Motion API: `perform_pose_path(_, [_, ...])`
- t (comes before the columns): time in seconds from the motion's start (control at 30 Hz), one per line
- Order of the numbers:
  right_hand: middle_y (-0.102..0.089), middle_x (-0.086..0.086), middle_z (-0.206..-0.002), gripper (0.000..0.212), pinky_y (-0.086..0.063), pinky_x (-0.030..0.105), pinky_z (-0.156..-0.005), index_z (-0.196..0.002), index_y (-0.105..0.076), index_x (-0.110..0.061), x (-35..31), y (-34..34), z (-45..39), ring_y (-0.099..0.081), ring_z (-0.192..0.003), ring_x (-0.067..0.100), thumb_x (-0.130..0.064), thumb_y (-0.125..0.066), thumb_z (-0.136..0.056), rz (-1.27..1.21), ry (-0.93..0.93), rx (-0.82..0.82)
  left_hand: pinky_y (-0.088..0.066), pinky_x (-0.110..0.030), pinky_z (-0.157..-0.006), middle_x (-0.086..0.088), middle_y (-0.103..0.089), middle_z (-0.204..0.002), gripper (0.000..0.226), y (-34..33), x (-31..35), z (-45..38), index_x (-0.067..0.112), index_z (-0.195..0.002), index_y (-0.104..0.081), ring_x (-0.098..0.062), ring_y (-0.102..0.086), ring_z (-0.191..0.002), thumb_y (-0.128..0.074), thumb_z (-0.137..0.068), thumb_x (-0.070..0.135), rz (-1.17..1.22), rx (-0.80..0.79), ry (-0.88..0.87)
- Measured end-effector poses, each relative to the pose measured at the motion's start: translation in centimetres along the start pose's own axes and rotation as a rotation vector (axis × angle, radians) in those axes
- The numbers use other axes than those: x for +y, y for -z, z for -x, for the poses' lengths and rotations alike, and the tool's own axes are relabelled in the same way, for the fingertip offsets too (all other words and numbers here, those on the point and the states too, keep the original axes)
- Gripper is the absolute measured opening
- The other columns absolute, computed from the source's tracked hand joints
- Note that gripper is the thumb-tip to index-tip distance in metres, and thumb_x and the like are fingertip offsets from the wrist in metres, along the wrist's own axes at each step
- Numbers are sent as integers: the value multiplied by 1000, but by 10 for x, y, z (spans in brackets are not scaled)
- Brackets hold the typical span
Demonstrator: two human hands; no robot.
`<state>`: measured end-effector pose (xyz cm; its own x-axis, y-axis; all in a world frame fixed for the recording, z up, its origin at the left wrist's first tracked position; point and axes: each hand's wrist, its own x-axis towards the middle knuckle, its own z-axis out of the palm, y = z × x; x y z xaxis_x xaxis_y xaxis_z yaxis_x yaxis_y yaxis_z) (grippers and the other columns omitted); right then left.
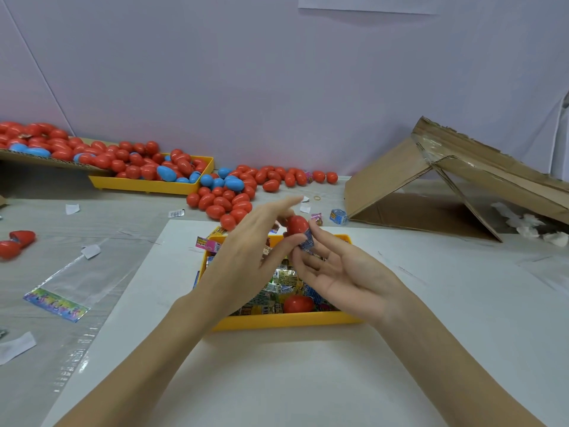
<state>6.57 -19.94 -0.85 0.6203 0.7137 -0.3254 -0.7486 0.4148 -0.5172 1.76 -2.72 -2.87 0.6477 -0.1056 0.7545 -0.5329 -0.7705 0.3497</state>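
Note:
My left hand (246, 257) holds a red plastic egg (297, 224) between thumb and fingers, above the near yellow tray (286, 320). My right hand (338, 275) pinches a small blue wrapped packet (307, 242) against the egg's lower end, its other fingers spread and palm up. The tray holds several colourful wrapped packets and one red egg half (298, 304). Both hands hover over the tray's far half.
A second yellow tray (147, 184) and a cardboard sheet (37, 158) at the back left carry many red and blue eggs; more lie loose (228, 198) on the table. An open cardboard box (446, 186) lies at the right. Clear bags (70, 282) and paper scraps lie left.

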Motion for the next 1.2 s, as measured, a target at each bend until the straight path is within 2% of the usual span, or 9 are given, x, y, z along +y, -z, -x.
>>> perform_pose_path(0.17, [-71,18,-94,38,-64,32,-78,-113,-71,4,2,1,-1,-74,-84,27,-17,-82,-82,-88,-81,-23,-54,-22,-88,2,-74,-109,34,5,2,-3,9,-125,-73,-12,-66,-99,-72,-95,24,8,109,-43])
perform_pose_path(0.27, [-71,20,-96,37,-64,32,-80,-110,-74,6,4,1,-2,-74,-85,28,-17,-82,-82,-103,-88,-33,-54,-20,-86,1,-77,-104,34,6,2,-3,7,-122,-75,-12,-66,-95,-76,-90,19,-32,149,-75])
perform_pose_path(0.47, [-70,22,-97,47,-65,31,-76,-129,-66,4,3,0,0,-75,-85,28,-15,-77,-87,-101,-66,-5,-57,-24,-88,-2,-78,-109,29,7,0,-2,5,-118,-76,-14,-70,-98,-75,-90,14,-16,139,-95])
perform_pose_path(0.63, [-70,21,-99,56,-65,31,-77,-135,-62,3,3,0,-1,-75,-85,27,-16,-79,-84,-102,-66,19,-59,-26,-83,-2,-78,-106,37,9,2,-3,9,-123,-73,-13,-71,-94,-78,-87,21,37,116,-52])
perform_pose_path(0.7, [-71,19,-99,55,-65,35,-79,-131,-66,1,2,0,-1,-75,-86,27,-17,-81,-81,-85,-81,19,-58,-24,-86,0,-77,-109,43,9,4,-3,10,-125,-72,-10,-70,-97,-79,-85,24,93,98,-5])
perform_pose_path(0.8, [-73,17,-100,35,-63,50,-83,-105,-74,1,3,0,0,-77,-93,28,-17,-85,-78,-45,-109,-10,-59,-27,-87,1,-76,-111,39,8,4,-5,10,-123,-73,-7,-70,-102,-77,-85,21,189,101,75])
perform_pose_path(0.87, [-73,17,-103,32,-62,53,-85,-103,-75,2,4,1,1,-76,-98,29,-16,-86,-79,-64,-123,-31,-59,-27,-86,1,-76,-110,37,8,4,-5,9,-122,-73,-6,-70,-101,-74,-86,19,206,91,83])
perform_pose_path(1.0, [-73,21,-107,35,-64,43,-79,-106,-76,5,7,0,0,-75,-97,32,-13,-85,-78,-133,-102,-26,-60,-31,-85,-2,-76,-106,31,7,4,-3,9,-119,-74,-13,-71,-98,-74,-88,13,201,78,54])
perform_pose_path(1.2, [-74,22,-104,28,-65,32,-78,-102,-78,7,5,-3,0,-76,-90,28,-13,-80,-82,-128,9,-18,-57,-27,-93,0,-75,-113,31,6,5,-3,9,-118,-76,-7,-70,-108,-75,-89,19,198,97,79])
